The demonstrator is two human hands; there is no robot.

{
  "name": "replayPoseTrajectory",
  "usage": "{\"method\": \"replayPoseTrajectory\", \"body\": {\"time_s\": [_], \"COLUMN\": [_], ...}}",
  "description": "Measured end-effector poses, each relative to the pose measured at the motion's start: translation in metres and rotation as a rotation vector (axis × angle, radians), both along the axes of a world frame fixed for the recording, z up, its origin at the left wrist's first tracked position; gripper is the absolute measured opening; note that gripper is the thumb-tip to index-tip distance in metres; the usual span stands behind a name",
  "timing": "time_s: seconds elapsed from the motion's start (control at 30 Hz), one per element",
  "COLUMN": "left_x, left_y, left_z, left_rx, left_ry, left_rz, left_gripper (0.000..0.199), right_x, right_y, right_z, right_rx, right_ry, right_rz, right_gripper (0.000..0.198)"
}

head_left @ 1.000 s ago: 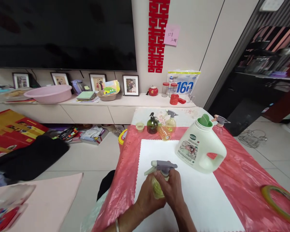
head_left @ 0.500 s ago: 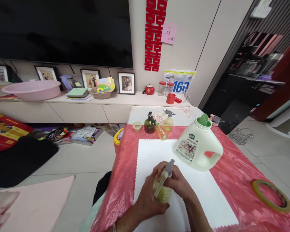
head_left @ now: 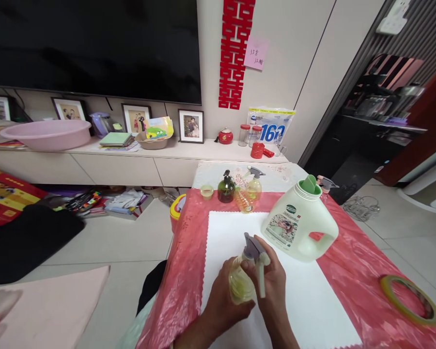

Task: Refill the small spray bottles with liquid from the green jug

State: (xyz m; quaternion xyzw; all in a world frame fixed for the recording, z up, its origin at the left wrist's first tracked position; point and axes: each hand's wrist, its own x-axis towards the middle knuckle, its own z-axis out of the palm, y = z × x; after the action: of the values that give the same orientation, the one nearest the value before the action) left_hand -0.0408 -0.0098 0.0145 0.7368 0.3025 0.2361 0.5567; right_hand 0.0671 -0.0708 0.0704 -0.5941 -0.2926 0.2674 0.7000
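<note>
A clear, yellowish spray bottle (head_left: 241, 286) is held between both hands above the white mat (head_left: 221, 228). My left hand (head_left: 220, 295) wraps round its body from the left. My right hand (head_left: 274, 276) grips the grey-and-white trigger head (head_left: 255, 249) at the top; whether the head is fully seated on the neck I cannot tell. Just beyond my right hand stands a large pale-green detergent jug (head_left: 300, 223) with a green spout in its open mouth.
At the table's far side stand a small bowl (head_left: 207, 192), a dark green pump bottle (head_left: 225, 188), another spray bottle (head_left: 254, 186) and a tipped orange bottle (head_left: 244, 201). A tape roll (head_left: 410, 300) lies right on the red cover (head_left: 356, 252).
The trigger head has turned: its trigger, earlier pointing down to the left, now hangs on the right. My right hand has shifted round it, while my left hand keeps hold of the bottle.
</note>
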Motion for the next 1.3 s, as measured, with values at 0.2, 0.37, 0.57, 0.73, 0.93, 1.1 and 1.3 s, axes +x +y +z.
{"method": "replayPoseTrajectory", "body": {"time_s": [0.2, 0.37, 0.57, 0.73, 0.93, 1.1, 1.3], "left_x": [-0.001, -0.001, -0.002, -0.002, -0.004, -0.004, -0.004], "left_y": [-0.003, -0.004, -0.004, -0.002, -0.001, -0.002, -0.001], "left_z": [-0.005, -0.007, 0.004, 0.007, 0.008, 0.003, -0.004], "left_rx": [-0.065, -0.034, -0.088, -0.124, -0.157, -0.11, -0.105], "left_ry": [-0.119, -0.134, -0.158, -0.21, -0.212, -0.211, -0.171], "left_rz": [0.08, 0.086, 0.069, 0.042, 0.012, 0.018, 0.014], "left_gripper": [0.082, 0.083, 0.083, 0.083, 0.084, 0.083, 0.088], "right_x": [0.004, 0.009, 0.01, 0.017, 0.022, 0.02, 0.02], "right_y": [-0.002, 0.004, 0.006, 0.011, 0.009, 0.008, 0.009], "right_z": [-0.004, -0.011, -0.005, -0.007, -0.009, -0.005, -0.006], "right_rx": [0.032, 0.115, 0.157, 0.183, 0.146, 0.129, 0.132], "right_ry": [0.066, 0.018, 0.102, 0.163, 0.085, 0.015, 0.05], "right_rz": [0.181, 0.229, 0.242, 0.34, 0.357, 0.3, 0.276], "right_gripper": [0.059, 0.059, 0.051, 0.046, 0.037, 0.034, 0.034]}}
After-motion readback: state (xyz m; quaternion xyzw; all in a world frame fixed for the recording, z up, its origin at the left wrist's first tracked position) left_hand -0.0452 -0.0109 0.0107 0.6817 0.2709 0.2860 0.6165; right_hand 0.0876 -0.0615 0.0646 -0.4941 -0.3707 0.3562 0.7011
